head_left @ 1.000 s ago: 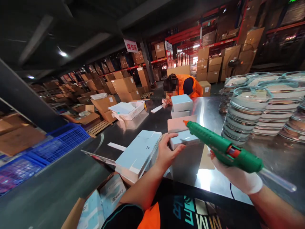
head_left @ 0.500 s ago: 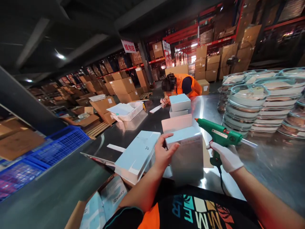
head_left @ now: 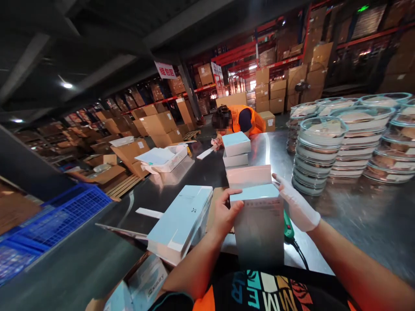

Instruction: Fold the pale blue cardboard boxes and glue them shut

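A pale blue and white carton point(head_left: 258, 224) stands upright before me, its upper flap point(head_left: 249, 174) raised at the far side. My left hand point(head_left: 226, 214) grips the carton's left top edge, thumb near the corner and index finger across the top. On the opposite side, my right hand point(head_left: 298, 205), in a white glove, holds the upper right edge, fingertips by the flap. The green glue gun point(head_left: 288, 224) is on the table beside the carton, mostly hidden behind it; its black cord runs toward me.
Left of the carton lies a flat blue box point(head_left: 181, 214). Stacked round glass lids point(head_left: 319, 160) line the right side of the metal table point(head_left: 353, 211). Farther back are two stacked cartons point(head_left: 236, 144), a white basket point(head_left: 171, 160) and a co-worker in orange point(head_left: 248, 119). Blue crates point(head_left: 71, 211) stand left.
My right hand has let go of the glue gun, now down beside the carton, and moved left onto the carton's right edge. My left hand stays on the carton. The view has shifted slightly.
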Action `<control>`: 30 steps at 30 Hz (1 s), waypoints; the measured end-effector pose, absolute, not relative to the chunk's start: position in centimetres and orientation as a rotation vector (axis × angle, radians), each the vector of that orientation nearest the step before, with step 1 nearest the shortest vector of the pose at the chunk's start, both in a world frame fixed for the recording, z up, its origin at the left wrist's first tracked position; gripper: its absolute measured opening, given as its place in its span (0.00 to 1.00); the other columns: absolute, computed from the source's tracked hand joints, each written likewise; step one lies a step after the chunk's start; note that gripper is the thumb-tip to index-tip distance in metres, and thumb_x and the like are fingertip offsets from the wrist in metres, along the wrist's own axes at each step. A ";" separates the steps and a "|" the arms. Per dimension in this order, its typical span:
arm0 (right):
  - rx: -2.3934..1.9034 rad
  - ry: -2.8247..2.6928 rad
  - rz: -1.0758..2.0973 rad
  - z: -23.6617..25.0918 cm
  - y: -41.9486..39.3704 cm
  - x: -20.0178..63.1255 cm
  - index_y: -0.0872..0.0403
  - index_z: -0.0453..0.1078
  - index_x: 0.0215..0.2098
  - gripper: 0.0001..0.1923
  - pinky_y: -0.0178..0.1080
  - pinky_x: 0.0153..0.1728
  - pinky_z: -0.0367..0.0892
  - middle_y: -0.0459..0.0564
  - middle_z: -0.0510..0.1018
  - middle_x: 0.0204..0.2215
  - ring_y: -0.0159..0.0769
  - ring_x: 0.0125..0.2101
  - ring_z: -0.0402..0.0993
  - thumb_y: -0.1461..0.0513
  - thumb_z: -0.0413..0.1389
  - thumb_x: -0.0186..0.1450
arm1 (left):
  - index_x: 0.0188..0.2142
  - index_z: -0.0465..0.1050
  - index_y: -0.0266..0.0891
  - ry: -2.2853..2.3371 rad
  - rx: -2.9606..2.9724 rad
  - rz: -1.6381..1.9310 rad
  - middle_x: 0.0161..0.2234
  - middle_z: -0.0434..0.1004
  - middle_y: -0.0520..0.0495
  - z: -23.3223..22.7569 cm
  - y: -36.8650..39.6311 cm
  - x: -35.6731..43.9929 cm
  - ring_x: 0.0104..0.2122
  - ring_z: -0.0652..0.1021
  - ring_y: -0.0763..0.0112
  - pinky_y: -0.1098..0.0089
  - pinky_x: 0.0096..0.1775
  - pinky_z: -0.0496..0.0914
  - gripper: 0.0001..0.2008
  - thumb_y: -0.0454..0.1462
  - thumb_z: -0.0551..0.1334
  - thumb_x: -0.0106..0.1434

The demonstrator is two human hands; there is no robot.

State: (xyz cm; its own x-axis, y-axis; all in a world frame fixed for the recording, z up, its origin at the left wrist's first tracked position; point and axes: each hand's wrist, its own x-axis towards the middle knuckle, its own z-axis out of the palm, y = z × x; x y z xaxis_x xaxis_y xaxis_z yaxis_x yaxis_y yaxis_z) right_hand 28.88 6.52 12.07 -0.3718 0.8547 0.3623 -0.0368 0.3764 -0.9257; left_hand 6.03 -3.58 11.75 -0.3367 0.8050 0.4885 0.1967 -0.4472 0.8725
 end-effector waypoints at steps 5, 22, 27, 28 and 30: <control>-0.684 -1.741 1.266 14.3 4.7 28.0 0.53 0.76 0.60 0.34 0.58 0.65 0.72 0.59 0.83 0.60 0.58 0.62 0.77 0.44 0.67 0.62 | 0.42 0.79 0.44 1.142 1.496 1.990 0.52 0.82 0.40 10.4 -3.0 6.8 0.54 0.82 0.51 0.55 0.55 0.76 0.26 0.60 0.76 0.59; -0.394 -2.190 0.325 17.1 6.3 30.9 0.46 0.53 0.82 0.41 0.55 0.76 0.59 0.54 0.60 0.78 0.52 0.76 0.59 0.50 0.59 0.75 | 0.67 0.77 0.54 1.340 2.543 0.959 0.63 0.81 0.38 19.6 -5.5 2.7 0.59 0.81 0.44 0.49 0.62 0.72 0.34 0.49 0.77 0.62; -1.144 -1.726 -0.302 23.9 18.2 39.0 0.60 0.76 0.57 0.28 0.78 0.74 0.39 0.68 0.60 0.77 0.75 0.79 0.40 0.56 0.71 0.62 | 0.73 0.64 0.52 1.434 1.695 2.052 0.66 0.77 0.40 17.1 -4.6 -0.4 0.63 0.78 0.53 0.54 0.66 0.71 0.39 0.54 0.71 0.67; -1.211 -1.773 -0.269 24.6 20.2 40.2 0.57 0.78 0.45 0.17 0.78 0.73 0.43 0.66 0.70 0.71 0.75 0.78 0.46 0.57 0.71 0.63 | 0.75 0.58 0.55 1.366 1.488 2.148 0.67 0.75 0.41 16.0 -4.2 -0.9 0.64 0.77 0.55 0.56 0.65 0.72 0.45 0.55 0.73 0.65; -1.236 -1.861 -0.181 25.2 23.0 41.5 0.51 0.70 0.28 0.15 0.72 0.71 0.56 0.61 0.84 0.53 0.67 0.71 0.63 0.57 0.69 0.66 | 0.77 0.50 0.61 1.278 1.168 2.129 0.69 0.72 0.42 13.5 -3.6 -1.2 0.64 0.78 0.57 0.58 0.60 0.76 0.56 0.54 0.79 0.57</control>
State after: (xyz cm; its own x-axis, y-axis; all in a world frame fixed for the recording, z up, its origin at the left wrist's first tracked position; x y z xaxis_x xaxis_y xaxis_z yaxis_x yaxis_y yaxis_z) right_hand 41.54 23.00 25.18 -0.1282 0.6790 0.7229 0.8055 0.4965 -0.3235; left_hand -1.21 -3.56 13.47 -0.5741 0.6809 0.4547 0.0812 -0.5052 0.8592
